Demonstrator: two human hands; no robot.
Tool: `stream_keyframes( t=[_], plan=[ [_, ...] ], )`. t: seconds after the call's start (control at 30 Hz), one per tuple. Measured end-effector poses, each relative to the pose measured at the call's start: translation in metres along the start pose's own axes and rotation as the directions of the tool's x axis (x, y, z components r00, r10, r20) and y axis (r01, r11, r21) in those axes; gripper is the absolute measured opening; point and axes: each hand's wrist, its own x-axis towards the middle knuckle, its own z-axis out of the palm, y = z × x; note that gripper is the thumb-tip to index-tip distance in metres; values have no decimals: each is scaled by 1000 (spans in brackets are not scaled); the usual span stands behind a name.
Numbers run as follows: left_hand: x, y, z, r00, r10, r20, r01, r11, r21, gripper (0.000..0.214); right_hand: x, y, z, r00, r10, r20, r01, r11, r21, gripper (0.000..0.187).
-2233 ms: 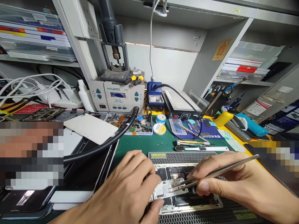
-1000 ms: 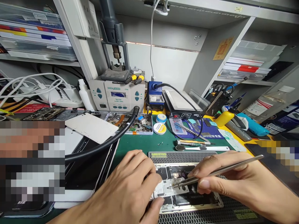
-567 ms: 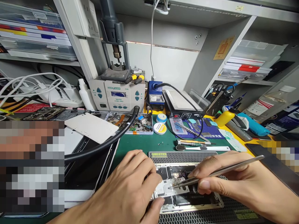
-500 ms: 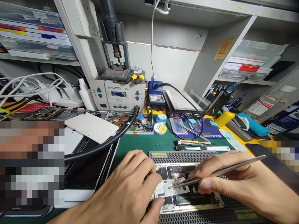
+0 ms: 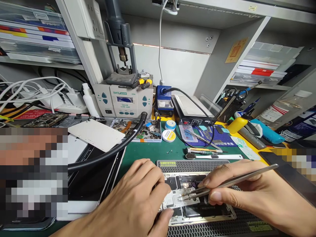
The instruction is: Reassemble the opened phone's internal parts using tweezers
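Note:
An opened phone (image 5: 197,210) with its back off lies on a dark grid mat (image 5: 192,166) near the front edge. My left hand (image 5: 133,204) rests on the phone's left end, fingers curled and pinching its edge. My right hand (image 5: 247,194) pinches steel tweezers (image 5: 229,182), whose tips touch a small part on the white shield inside the phone. What the tips hold, if anything, is too small to make out.
Behind the mat lie a screwdriver (image 5: 202,151), a white tool (image 5: 214,157), a parts tray (image 5: 138,130), solder tins (image 5: 169,135) and a hot-air station (image 5: 123,98). A black hose (image 5: 111,151) crosses flat panels at left. A yellow bottle (image 5: 235,125) and tools crowd the right.
Almost nothing has changed. The tweezers' tips have shifted slightly on the phone's inner shield while both hands keep their places.

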Motion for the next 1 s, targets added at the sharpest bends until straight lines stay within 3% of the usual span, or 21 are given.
stream_keyframes(
  t=[0.27,0.57,1.0],
  plan=[
    [-3,4,-3,999,-33,19,33,999,-18,4,-2,0,0,1000,8,15,-9,998,55,12],
    [5,-1,-2,1000,-7,8,7,1000,-10,13,-1,2,0,1000,-5,19,3,998,65,5],
    [0,3,0,1000,-14,9,14,1000,-9,10,0,1,0,1000,-14,1,14,998,59,5]
  ],
)
